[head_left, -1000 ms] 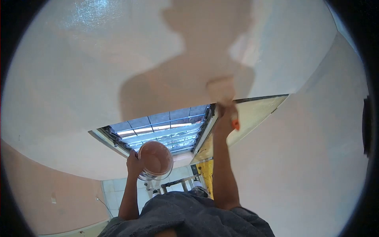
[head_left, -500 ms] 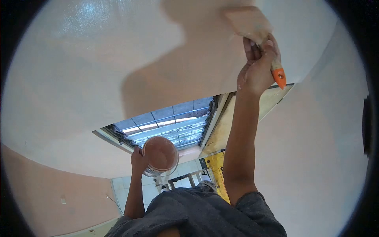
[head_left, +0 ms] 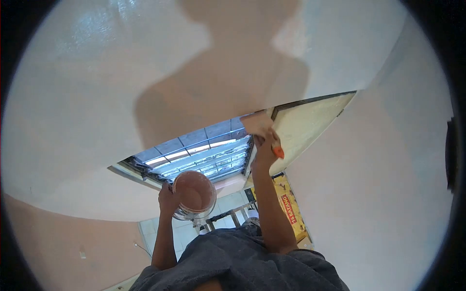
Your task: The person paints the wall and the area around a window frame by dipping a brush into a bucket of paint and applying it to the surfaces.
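Observation:
My left hand (head_left: 168,199) is closed on the side of a paint bucket (head_left: 208,190), whose open top shows pinkish paint inside. In my right hand (head_left: 265,151) is a wide paintbrush (head_left: 257,123) with paint-coated bristles and an orange handle end. My fingers wrap around its handle. The brush is in front of the right part of the window, apart from the bucket. A pale, patchy wall (head_left: 87,111) rises ahead, with a wet, shiny patch at the upper left and my shadow across its middle.
A louvred window (head_left: 204,150) with a metal grille lies below the wall, beside a cream panel (head_left: 310,131). Under me are ladder rungs (head_left: 235,218), pale floor tiles (head_left: 182,237) and a yellow sheet with red lettering (head_left: 289,206). Another wall (head_left: 369,194) stands at the right.
My right hand has brought the paintbrush down and to the left, off the upper wall to in front of the window. My left hand still holds the paint bucket in nearly the same place.

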The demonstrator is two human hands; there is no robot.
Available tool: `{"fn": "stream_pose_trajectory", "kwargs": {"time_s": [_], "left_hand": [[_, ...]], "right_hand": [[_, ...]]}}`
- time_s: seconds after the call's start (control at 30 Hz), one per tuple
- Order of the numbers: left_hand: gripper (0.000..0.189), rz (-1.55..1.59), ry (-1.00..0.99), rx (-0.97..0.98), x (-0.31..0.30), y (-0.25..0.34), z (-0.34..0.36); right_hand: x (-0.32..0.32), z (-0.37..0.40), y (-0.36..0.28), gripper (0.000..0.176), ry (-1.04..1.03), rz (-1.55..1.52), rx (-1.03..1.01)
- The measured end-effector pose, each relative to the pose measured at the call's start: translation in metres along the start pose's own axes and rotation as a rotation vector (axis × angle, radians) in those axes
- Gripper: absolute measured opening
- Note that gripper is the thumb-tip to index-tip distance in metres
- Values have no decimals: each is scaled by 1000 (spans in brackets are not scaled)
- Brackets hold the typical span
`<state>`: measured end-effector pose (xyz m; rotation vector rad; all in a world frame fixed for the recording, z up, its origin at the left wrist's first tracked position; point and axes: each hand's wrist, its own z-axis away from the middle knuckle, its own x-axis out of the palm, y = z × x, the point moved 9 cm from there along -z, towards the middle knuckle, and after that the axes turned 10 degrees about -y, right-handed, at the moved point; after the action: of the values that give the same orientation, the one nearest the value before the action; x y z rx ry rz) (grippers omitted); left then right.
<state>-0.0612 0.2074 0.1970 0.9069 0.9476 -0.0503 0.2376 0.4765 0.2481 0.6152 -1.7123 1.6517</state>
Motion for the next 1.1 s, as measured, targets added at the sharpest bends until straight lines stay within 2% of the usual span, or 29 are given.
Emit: {"fn": "stream_pose_trajectory", "kwargs": {"time_s": [0.07, 0.23, 0.27, 0.3, 0.37, 0.43, 0.57, 0.6, 0.7, 0.77, 0.87, 0.97, 1.1], "left_hand": [[42, -13, 72, 90, -4, 6, -1], [41, 30, 44, 127, -2, 11, -1], [41, 19, 31, 118, -2, 14, -1], [41, 16, 29, 117, 0, 15, -1], [40, -13, -4, 114, 8, 19, -3], [39, -26, -17, 120, 14, 20, -6], [38, -47, -65, 115, 23, 15, -9], [38, -57, -65, 117, 22, 14, -8], [41, -81, -55, 169, 18, 15, -8], [43, -137, -59, 158, 16, 15, -11], [42, -89, -49, 111, 18, 11, -13], [41, -70, -30, 132, 13, 21, -7], [39, -89, -7, 145, 10, 26, -5]], "right_hand": [[30, -21, -28, 31, -10, -3, -70], [138, -45, -171, 31, -254, -12, -425], [146, -50, -185, 31, -251, -12, -421], [158, -54, -199, 32, -334, -65, -440], [151, -68, -196, 33, -388, -117, -437], [107, -86, -145, 35, -342, -51, -368], [-25, -55, -25, 35, -114, 62, -124], [-49, -46, -11, 34, -49, 75, -75], [-65, -32, -11, 31, 55, 66, -80], [-45, -39, -25, 30, 32, 103, -150], [-6, -77, -36, 23, -60, 321, -285], [74, -76, -106, 25, -158, 49, -266], [106, -74, -174, 28, -215, -88, -414]]}}
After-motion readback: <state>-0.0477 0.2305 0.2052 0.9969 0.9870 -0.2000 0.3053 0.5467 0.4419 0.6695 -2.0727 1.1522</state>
